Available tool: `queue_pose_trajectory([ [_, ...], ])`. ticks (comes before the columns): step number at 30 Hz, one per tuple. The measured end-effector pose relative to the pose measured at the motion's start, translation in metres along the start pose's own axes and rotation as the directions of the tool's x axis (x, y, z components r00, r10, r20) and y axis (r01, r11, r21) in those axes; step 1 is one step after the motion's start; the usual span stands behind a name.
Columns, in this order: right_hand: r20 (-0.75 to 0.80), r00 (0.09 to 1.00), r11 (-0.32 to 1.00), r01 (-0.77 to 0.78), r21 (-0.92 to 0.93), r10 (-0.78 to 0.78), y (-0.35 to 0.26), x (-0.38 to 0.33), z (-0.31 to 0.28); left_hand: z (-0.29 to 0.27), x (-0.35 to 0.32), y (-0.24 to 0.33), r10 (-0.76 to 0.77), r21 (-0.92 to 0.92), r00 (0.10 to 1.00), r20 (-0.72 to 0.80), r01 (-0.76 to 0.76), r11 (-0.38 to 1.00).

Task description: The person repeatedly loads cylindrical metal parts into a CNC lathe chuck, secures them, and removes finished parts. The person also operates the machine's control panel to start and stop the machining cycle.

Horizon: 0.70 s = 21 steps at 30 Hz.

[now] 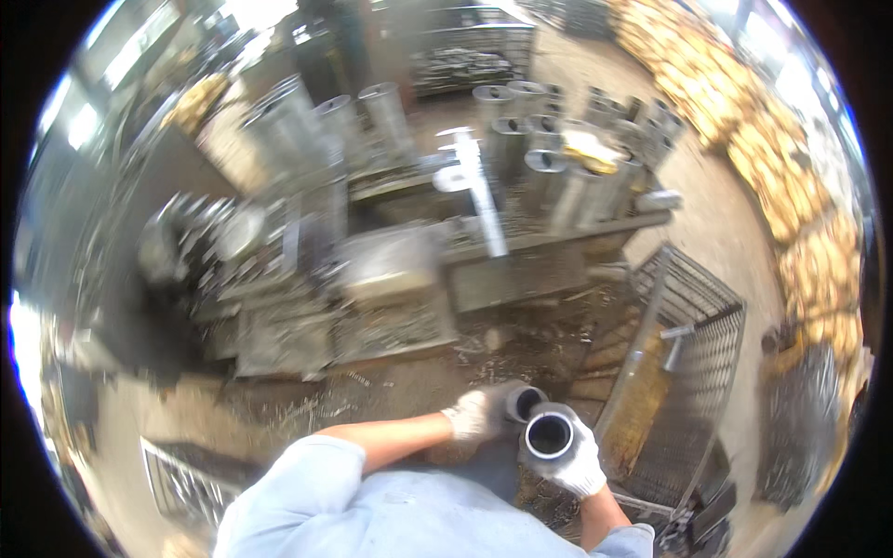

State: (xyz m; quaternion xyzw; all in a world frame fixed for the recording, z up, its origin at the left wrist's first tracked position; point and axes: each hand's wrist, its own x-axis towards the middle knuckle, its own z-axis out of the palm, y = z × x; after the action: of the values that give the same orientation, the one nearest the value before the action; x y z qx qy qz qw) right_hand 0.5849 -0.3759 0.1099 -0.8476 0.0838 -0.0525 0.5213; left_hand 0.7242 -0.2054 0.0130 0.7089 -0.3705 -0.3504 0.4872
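Observation:
Both of my hands wear white work gloves and are low in the view, in front of my body. My right hand [583, 465] is wrapped around a short metal tube [550, 457], its round open end facing up toward me. Just beyond and to the left of it is a second, darker tube [513, 405], also with an open end. My left hand [470, 415] grips this one from its left side; its fingers are partly hidden and blurred. The two tubes overlap in the view, and I cannot tell whether they touch.
A mesh-sided metal crate [712, 372] stands at the right with a few pieces inside. Ahead is a blurred machine bench [521, 284] with a caliper [479, 191] and several upright tubes [545, 167]. Stacked yellowish bundles [772, 167] line the far right. Metal chips litter the floor [391, 381].

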Motion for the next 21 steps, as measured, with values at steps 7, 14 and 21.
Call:
queue_pose_trajectory([
  [7, 0.294, 0.924, 0.965, 0.201, 0.167, -0.243, -0.127, 0.058, 0.220, -0.149, -0.324, 0.018, -0.191, 0.022, 0.640, -0.745, 0.309, 0.951],
  [14, 0.120, 0.922, 0.930, 0.367, 0.032, -0.368, -0.182, 0.136, 0.320, -0.278, -0.396, 0.080, 0.034, 0.067, 0.217, -0.976, 0.144, 0.987],
  [21, 0.297, 0.951, 0.970, 0.008, 0.244, -0.083, -0.185, 0.165, 0.332, -0.479, -0.356, 0.124, 0.158, 0.157, 0.069, -0.985, -0.025, 0.987],
])
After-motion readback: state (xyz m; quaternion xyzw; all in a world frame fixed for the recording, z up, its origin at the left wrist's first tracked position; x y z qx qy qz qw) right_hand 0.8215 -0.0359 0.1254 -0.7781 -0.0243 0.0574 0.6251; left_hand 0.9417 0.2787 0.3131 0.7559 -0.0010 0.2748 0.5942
